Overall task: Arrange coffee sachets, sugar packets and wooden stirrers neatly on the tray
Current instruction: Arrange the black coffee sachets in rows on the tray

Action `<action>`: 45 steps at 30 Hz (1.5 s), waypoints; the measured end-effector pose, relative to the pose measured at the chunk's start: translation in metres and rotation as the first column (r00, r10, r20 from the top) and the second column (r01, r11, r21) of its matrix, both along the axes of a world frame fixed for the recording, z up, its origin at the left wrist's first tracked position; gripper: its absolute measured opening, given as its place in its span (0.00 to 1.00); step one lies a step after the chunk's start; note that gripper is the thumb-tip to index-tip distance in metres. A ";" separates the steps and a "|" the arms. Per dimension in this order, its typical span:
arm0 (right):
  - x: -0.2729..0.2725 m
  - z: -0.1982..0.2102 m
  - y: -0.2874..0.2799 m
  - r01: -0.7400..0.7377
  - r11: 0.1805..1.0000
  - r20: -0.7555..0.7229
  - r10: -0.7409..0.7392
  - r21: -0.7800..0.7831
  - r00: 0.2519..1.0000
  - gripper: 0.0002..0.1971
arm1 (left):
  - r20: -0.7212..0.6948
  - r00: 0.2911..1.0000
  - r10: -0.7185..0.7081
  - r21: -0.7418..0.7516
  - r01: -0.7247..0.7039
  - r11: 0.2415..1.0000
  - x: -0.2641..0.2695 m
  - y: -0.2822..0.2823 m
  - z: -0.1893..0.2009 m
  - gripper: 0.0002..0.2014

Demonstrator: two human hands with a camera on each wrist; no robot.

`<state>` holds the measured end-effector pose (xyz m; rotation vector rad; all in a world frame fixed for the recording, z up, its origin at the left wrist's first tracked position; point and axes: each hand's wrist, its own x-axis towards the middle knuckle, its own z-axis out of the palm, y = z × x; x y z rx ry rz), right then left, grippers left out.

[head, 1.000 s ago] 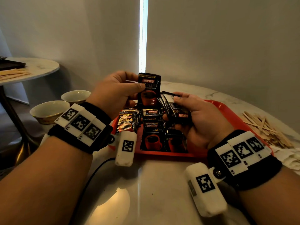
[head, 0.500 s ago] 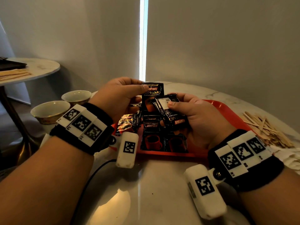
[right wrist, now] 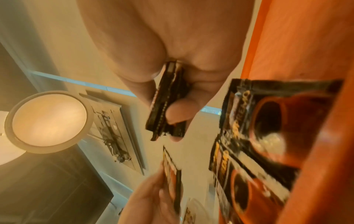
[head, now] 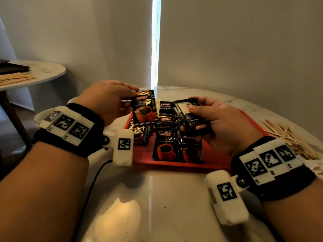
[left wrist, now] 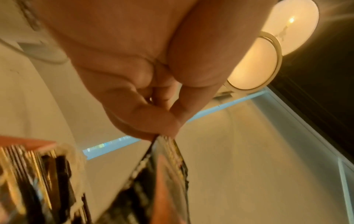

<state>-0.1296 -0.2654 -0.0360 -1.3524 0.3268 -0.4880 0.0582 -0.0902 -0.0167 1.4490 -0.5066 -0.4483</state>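
Both forearms forward, left hand (head: 108, 100) in a fingertip pinch, right hand (head: 225, 123) curled, thumb on top.

Tray (head: 174, 165) far rim hidden behind hands; sachet stack (left wrist: 34, 181) blurred, count unreadable in left wrist view.

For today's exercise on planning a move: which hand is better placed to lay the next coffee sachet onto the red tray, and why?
Left. The left hand pinches a single sachet by its top edge, hanging over the tray. The right hand grips a bundle of sachets, so it would need to separate one first.
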 end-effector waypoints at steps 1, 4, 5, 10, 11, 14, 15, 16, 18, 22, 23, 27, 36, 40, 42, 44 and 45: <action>0.000 0.000 -0.006 0.017 1.000 0.006 -0.017 0.012 1.000 0.17 | -0.006 1.000 0.005 0.021 -0.004 1.000 0.005 0.004 -0.002 0.08; -0.001 0.000 -0.023 0.069 0.995 0.003 -0.070 0.065 0.998 0.12 | -0.036 0.999 -0.010 0.127 0.015 0.992 0.015 0.008 -0.010 0.08; -0.001 -0.002 -0.027 0.085 0.993 -0.008 -0.085 0.080 0.996 0.12 | -0.051 0.998 -0.022 0.161 0.030 0.986 0.017 0.008 -0.013 0.09; 0.002 -0.017 -0.038 0.147 0.986 -0.087 -0.139 0.082 0.986 0.20 | -0.121 0.991 -0.050 0.254 0.079 0.964 0.020 0.004 -0.022 0.11; 0.002 -0.019 -0.039 0.156 0.984 -0.096 -0.147 0.084 0.984 0.21 | -0.133 0.990 -0.050 0.266 0.084 0.960 0.021 0.005 -0.022 0.11; 0.003 -0.022 -0.041 0.166 0.982 -0.116 -0.155 0.093 0.981 0.21 | -0.150 0.987 -0.059 0.336 0.107 0.936 0.024 0.005 -0.024 0.09; 0.003 -0.022 -0.040 0.167 0.981 -0.118 -0.155 0.096 0.981 0.21 | -0.150 0.987 -0.056 0.357 0.107 0.928 0.024 0.005 -0.024 0.09; 0.003 -0.022 -0.041 0.168 0.981 -0.119 -0.156 0.099 0.981 0.21 | -0.147 0.988 -0.052 0.374 0.105 0.921 0.025 0.006 -0.025 0.08; 0.003 -0.022 -0.040 0.169 0.981 -0.119 -0.157 0.100 0.980 0.22 | -0.139 0.989 -0.046 0.405 0.099 0.909 0.025 0.007 -0.025 0.09; 0.003 -0.022 -0.039 0.164 0.982 -0.123 -0.151 0.098 0.981 0.21 | -0.125 0.991 -0.037 0.435 0.088 0.896 0.026 0.008 -0.024 0.10; 0.003 -0.022 -0.039 0.164 0.982 -0.126 -0.152 0.095 0.980 0.21 | -0.119 0.992 -0.032 0.443 0.081 0.893 0.027 0.008 -0.024 0.10; 0.004 -0.022 -0.038 0.158 0.983 -0.127 -0.146 0.093 0.981 0.21 | -0.085 0.996 -0.016 0.463 0.054 0.885 0.026 0.007 -0.024 0.08; 0.001 -0.022 -0.037 0.150 0.984 -0.132 -0.136 0.098 0.982 0.21 | -0.101 0.995 -0.018 0.466 0.063 0.882 0.019 0.006 -0.020 0.10; 0.001 -0.021 -0.036 0.155 0.983 -0.126 -0.142 0.102 0.982 0.20 | -0.059 0.998 -0.002 0.463 0.029 0.886 0.019 0.006 -0.019 0.08; 0.000 -0.019 -0.035 0.158 0.982 -0.124 -0.145 0.104 0.982 0.21 | -0.013 1.000 0.016 0.422 -0.008 0.907 0.018 0.005 -0.019 0.07; 0.000 -0.017 -0.033 0.159 0.982 -0.117 -0.146 0.105 0.982 0.20 | 0.026 1.000 0.017 0.332 -0.024 0.943 0.016 0.003 -0.018 0.05; 0.000 -0.016 -0.031 0.156 0.982 -0.110 -0.144 0.109 0.983 0.20 | 0.044 0.999 0.013 0.275 -0.024 0.961 0.014 0.001 -0.017 0.04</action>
